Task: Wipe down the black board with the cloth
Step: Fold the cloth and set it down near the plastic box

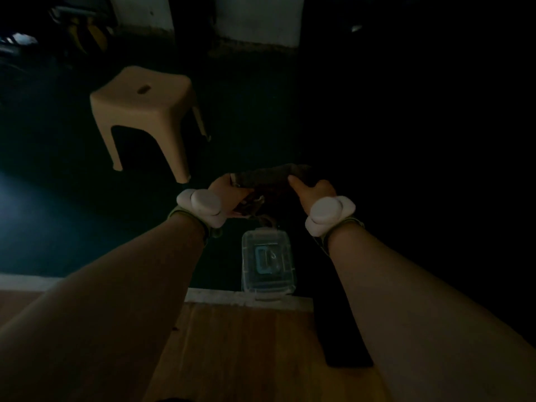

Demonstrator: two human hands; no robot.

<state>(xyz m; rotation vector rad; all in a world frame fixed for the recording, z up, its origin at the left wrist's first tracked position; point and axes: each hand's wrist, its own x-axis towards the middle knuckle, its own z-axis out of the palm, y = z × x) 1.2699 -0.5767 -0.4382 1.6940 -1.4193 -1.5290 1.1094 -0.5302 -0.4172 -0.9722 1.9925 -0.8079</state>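
Forearms: two, bare, one white wrist unit each.
Black board (345, 338): one, flat on wooden surface (246, 343), near right.
Cloth (269, 175): one, dark, held above and beyond board.
Left hand (229, 190): grips cloth's left end.
Right hand (314, 188): pinches right end.
Clear box (268, 265): one.
Stool (145, 111): one, far left.

Forearms outstretched, left grip (229, 189) pinching, right grip (314, 189) pinching

1. The fingers of the left hand (229, 190) go under the cloth (269, 175), so their tips are hidden.
2. The black board (345, 338) fades into darkness below the fingers of the right hand (314, 190), and its far end cannot be made out.
3. Below the fingers, a clear box (266, 264) holds a bluish item too blurred to identify.
4. The bottom edge cuts off both forearms.
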